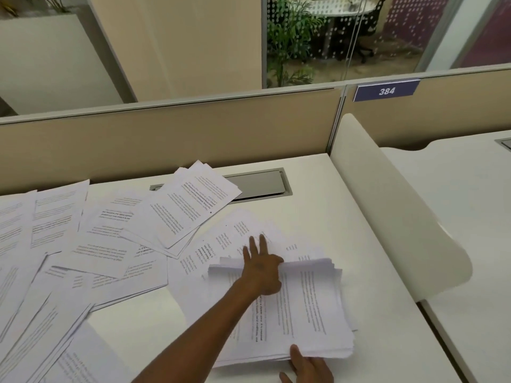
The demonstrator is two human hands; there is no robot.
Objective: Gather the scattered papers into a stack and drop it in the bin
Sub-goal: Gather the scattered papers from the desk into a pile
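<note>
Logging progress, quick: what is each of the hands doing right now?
Left hand: open, fingers spread flat over the stack.
Right hand: thumb on the stack's near edge; grip unclear.

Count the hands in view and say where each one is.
2. The left hand reaches across the far edge of the paper stack, fingers spread. The right hand holds the stack's near edge, partly cut off by the frame.
</note>
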